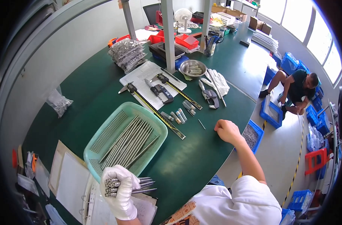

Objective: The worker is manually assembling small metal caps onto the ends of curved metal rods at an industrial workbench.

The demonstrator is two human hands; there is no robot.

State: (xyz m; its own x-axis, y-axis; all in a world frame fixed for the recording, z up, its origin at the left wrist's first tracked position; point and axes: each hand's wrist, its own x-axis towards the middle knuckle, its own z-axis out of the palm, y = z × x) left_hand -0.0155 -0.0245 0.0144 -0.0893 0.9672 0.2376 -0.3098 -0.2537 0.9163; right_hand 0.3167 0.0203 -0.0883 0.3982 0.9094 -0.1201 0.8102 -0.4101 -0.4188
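A: While the left hand (120,191) in its white glove sits at about seven o'clock in the view, what has it got?

B: It is closed around a bundle of metal rods (129,186), their threaded ends poking out past the fingers to the left and the shafts running out to the right. The bundle hovers over a stack of papers (75,183) at the near edge of the green worktop (96,90).

A: And the right hand (227,130)?

B: Bare, at roughly four o'clock from the middle, curled loosely with its knuckles on the worktop edge. I cannot tell whether it holds anything. A single thin pin (202,124) lies just to its nine o'clock side.

A: Where are the other rods?

B: In a pale green mesh basket (103,137), directly at twelve o'clock from the gloved hand, lying side by side along its length.

A: Anything beside it?

B: A long caliper (156,112) runs along the basket's upper right rim, with a few short metal cylinders (176,116) beyond it. Farther off, toward twelve o'clock, stands a steel bowl (192,68).
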